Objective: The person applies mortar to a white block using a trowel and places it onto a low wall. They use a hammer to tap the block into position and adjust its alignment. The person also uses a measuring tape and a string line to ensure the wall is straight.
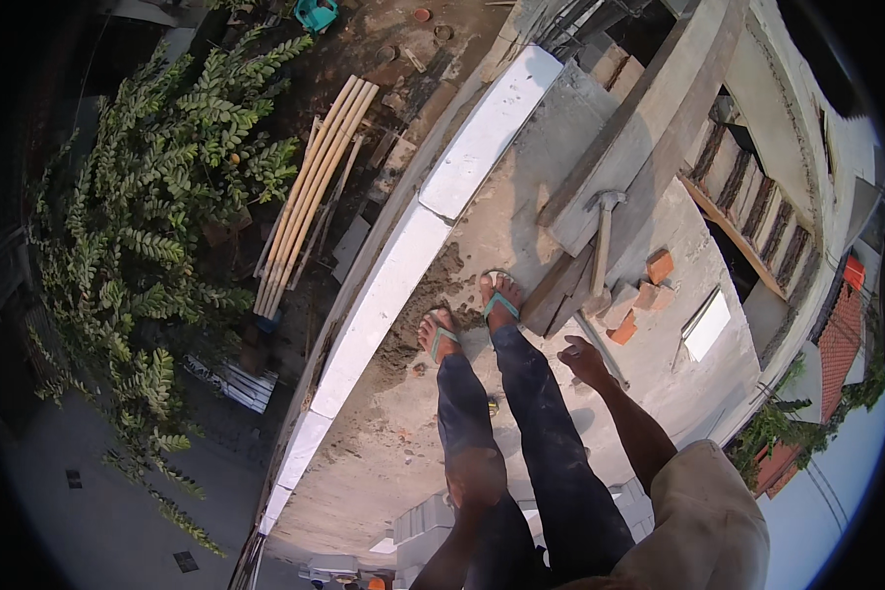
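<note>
Right hand (584, 360) hangs loose, empty, near the hammer (602, 251); left hand (474, 472) blurred, grip impossible to tell! A stray knock could dislodge the hammer from the planks (555, 289).

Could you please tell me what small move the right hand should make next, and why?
Perhaps ease the right hand forward to the hammer: the hand looks empty, and the hammer lies at the wooden planks just ahead, its handle end toward the hand.
</note>
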`<move>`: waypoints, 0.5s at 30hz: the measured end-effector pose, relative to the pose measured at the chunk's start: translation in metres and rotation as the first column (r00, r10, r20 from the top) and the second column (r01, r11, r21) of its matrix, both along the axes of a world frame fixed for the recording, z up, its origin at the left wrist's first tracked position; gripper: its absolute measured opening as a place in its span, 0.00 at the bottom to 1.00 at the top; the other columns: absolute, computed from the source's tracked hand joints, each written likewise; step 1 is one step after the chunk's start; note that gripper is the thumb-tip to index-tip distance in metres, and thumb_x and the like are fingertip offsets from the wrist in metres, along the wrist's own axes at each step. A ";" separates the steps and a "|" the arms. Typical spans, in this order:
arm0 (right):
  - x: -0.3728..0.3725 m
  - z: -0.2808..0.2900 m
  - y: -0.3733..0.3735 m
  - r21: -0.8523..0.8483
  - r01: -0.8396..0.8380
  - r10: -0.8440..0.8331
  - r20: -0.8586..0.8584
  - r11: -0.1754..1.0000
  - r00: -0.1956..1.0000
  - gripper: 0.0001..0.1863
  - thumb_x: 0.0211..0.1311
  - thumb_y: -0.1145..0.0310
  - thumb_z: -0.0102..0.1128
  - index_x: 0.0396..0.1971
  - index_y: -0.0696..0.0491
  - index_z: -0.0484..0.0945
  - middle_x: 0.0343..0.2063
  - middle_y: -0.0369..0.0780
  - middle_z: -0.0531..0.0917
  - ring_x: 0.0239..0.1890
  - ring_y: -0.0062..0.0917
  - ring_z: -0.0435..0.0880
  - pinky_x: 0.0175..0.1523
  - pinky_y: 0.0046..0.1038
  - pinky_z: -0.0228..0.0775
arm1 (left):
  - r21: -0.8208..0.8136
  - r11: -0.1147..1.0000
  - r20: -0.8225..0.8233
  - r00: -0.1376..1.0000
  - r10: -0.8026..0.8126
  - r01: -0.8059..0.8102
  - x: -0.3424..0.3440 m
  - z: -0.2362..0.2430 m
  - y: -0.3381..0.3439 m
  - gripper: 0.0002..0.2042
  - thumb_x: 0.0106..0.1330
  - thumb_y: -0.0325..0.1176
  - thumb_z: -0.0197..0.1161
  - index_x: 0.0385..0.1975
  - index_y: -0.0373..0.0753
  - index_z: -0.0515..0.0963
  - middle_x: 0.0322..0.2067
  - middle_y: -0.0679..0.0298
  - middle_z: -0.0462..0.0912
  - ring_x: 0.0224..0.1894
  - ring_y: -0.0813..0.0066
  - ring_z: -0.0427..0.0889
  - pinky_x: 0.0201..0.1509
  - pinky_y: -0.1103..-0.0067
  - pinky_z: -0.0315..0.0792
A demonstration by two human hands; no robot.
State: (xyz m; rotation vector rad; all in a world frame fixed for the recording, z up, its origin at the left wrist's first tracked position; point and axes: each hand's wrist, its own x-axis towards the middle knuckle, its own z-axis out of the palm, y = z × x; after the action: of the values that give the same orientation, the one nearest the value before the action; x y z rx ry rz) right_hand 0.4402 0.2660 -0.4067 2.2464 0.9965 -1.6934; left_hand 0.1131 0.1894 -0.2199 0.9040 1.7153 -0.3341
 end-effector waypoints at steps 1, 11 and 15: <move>0.012 -0.021 0.009 0.103 0.054 -0.070 0.153 0.993 0.986 0.37 0.60 0.60 0.74 0.65 0.61 0.71 0.48 0.51 0.86 0.51 0.39 0.87 0.57 0.36 0.78 | -0.015 0.997 0.003 0.997 0.076 -0.076 -0.002 -0.006 -0.007 0.15 0.56 0.26 0.61 0.40 0.51 0.87 0.44 0.65 0.86 0.56 0.60 0.79 0.65 0.64 0.66; 0.075 -0.130 0.100 0.223 -0.012 -0.112 0.533 0.975 0.838 0.36 0.57 0.64 0.71 0.61 0.63 0.63 0.56 0.60 0.74 0.59 0.61 0.77 0.62 0.54 0.74 | -0.022 0.958 0.004 0.959 -0.285 0.285 -0.007 0.001 0.033 0.15 0.62 0.30 0.59 0.46 0.49 0.88 0.49 0.59 0.87 0.58 0.57 0.81 0.67 0.64 0.70; 0.085 -0.149 0.108 0.161 -0.022 -0.067 0.528 0.987 0.847 0.33 0.60 0.64 0.68 0.59 0.63 0.64 0.53 0.59 0.76 0.55 0.59 0.81 0.59 0.53 0.77 | -0.019 0.927 -0.037 0.926 -0.376 0.376 -0.002 0.003 0.044 0.13 0.62 0.31 0.60 0.44 0.50 0.87 0.49 0.59 0.87 0.59 0.57 0.80 0.65 0.63 0.71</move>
State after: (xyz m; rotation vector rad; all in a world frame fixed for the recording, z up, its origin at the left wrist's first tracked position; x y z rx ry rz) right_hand 0.5253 0.3741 -0.5556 2.6166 0.9875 -0.9109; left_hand 0.1113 0.2329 -0.2164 1.2276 1.5675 -0.6192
